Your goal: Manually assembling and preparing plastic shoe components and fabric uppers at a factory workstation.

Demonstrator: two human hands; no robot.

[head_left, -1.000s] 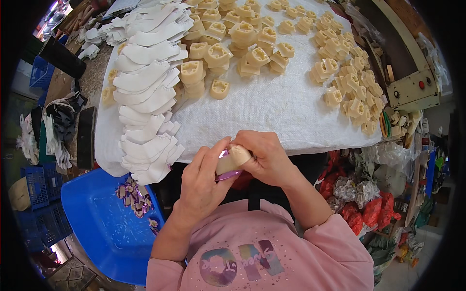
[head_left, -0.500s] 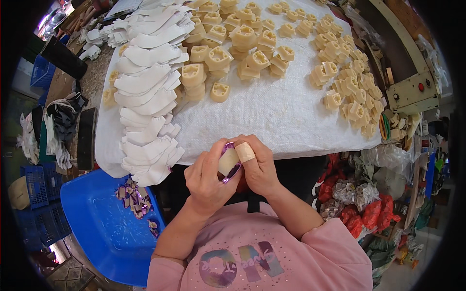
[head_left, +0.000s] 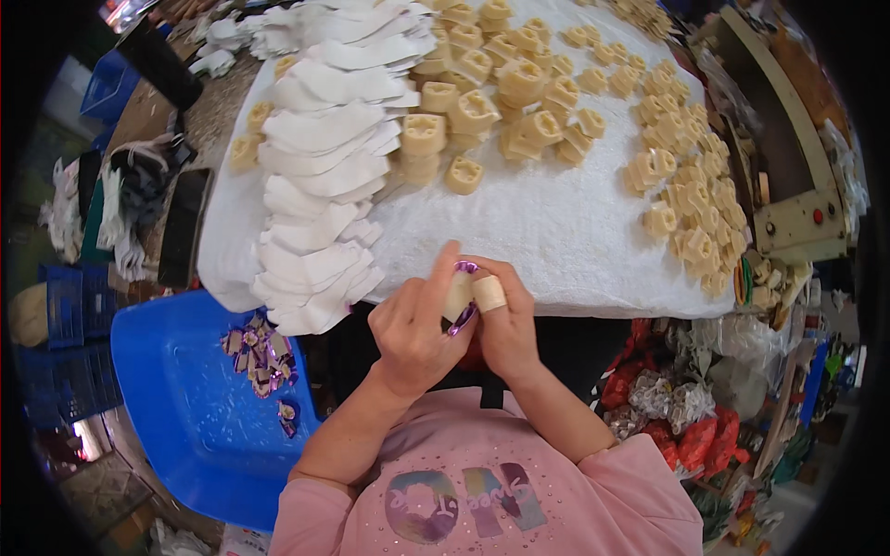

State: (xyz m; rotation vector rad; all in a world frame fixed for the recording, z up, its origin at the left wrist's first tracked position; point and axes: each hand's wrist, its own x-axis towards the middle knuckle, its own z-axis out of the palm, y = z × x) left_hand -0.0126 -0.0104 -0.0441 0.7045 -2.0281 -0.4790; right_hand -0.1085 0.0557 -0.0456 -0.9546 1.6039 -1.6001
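Note:
Just off the table's near edge, both my hands hold a small cream block with a shiny purple covering [head_left: 458, 298] round its edge; it looks like a shoe heel. My left hand [head_left: 408, 338] grips its left side, index finger stretched up beside it. On the other side, my right hand [head_left: 509, 329] is closed round it, with a tan wrap on the thumb pressing against its face. Fingers hide the far side of the block. Nearest on the left lies an overlapping row of white cut pieces [head_left: 320, 176]. Bare cream moulded blocks [head_left: 464, 174] stand in stacks beyond.
A blue tub [head_left: 199, 435] at the lower left holds several purple-covered pieces [head_left: 260, 357]. More cream blocks [head_left: 695, 195] are heaped at the table's right. Red and clear plastic bags [head_left: 691, 431] lie lower right. A black phone-like slab [head_left: 185, 227] rests at the left.
The view has shifted, so the table items appear further right. My left index finger has lifted off the block's edge and now points up. Both hands still hold the block.

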